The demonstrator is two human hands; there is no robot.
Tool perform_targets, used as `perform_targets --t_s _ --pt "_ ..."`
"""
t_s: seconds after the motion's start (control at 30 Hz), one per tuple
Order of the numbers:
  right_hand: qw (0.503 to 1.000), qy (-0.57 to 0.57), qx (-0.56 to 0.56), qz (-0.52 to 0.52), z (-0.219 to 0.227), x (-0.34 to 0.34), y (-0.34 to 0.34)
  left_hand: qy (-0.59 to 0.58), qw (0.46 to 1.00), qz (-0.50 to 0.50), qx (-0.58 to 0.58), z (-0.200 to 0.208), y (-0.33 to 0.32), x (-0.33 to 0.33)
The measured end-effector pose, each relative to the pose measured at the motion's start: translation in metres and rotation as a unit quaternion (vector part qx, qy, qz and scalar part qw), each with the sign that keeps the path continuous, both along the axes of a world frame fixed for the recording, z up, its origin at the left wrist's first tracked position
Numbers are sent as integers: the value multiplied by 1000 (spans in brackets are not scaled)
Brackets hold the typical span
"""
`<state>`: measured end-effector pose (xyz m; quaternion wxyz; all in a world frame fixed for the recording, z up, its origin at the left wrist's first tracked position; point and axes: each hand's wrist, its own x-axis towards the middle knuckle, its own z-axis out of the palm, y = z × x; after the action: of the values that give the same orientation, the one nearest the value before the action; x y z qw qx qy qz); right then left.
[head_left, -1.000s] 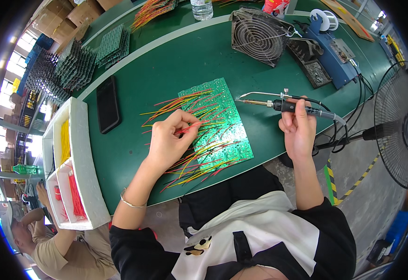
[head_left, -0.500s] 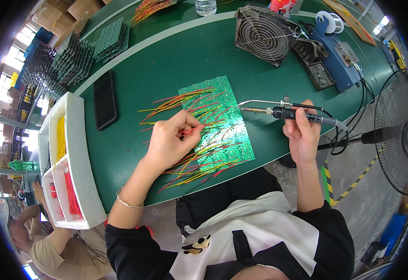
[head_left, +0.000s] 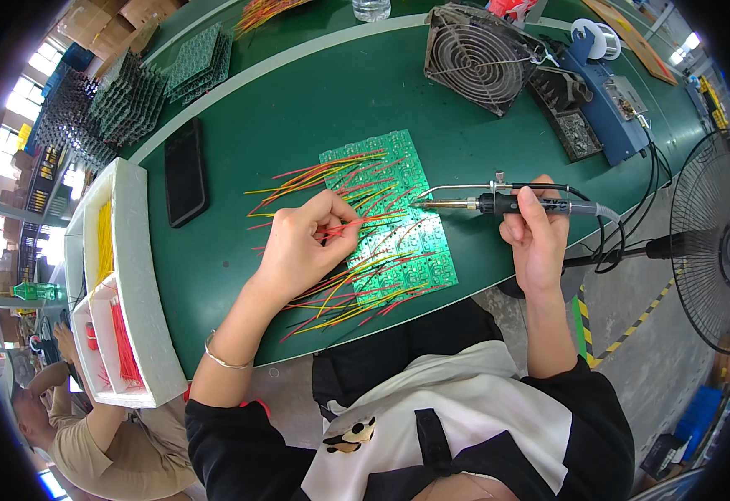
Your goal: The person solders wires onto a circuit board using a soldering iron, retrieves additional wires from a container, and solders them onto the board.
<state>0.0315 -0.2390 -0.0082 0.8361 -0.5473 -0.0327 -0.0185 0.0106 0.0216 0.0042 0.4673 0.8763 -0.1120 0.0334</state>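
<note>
A green circuit board panel (head_left: 419, 263) lies on the bench with red, yellow and black wires (head_left: 294, 185) fanned across it, their loose ends sticking out to the left. My left hand (head_left: 302, 246) is above the panel's left edge, thumb and fingers pinching red wire (head_left: 342, 230); the rest of what it holds is hidden by the fingers. In my right hand (head_left: 539, 246) is a black soldering iron (head_left: 499, 204) with a thin bent metal tube clamped along it. Its tip points left over the middle of the panel, close to the wires; whether it touches cannot be made out.
A white foam box (head_left: 154, 284) of yellow and red wires stands left, beside a black phone (head_left: 185, 173). At the back are stacked boards (head_left: 200, 65), a square metal fan (head_left: 475, 58) and a blue soldering station (head_left: 607, 104). A person (head_left: 114, 447) sits at left; a floor fan (head_left: 728, 242) stands right.
My right hand has brought the soldering iron left and slightly down, so its tip reaches farther over the panel. My left hand keeps its pinch on the red wire, nearly unmoved.
</note>
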Motion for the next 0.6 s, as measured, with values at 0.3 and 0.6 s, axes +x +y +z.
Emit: perform_targets --t_s 0.3,0.6 --pt "1000 1 -15 8 1 -1 1 0 1000 1 7 1 1 -1" --pt "1000 11 -7 7 2 -1 0 -1 1000 0 10 0 0 0"
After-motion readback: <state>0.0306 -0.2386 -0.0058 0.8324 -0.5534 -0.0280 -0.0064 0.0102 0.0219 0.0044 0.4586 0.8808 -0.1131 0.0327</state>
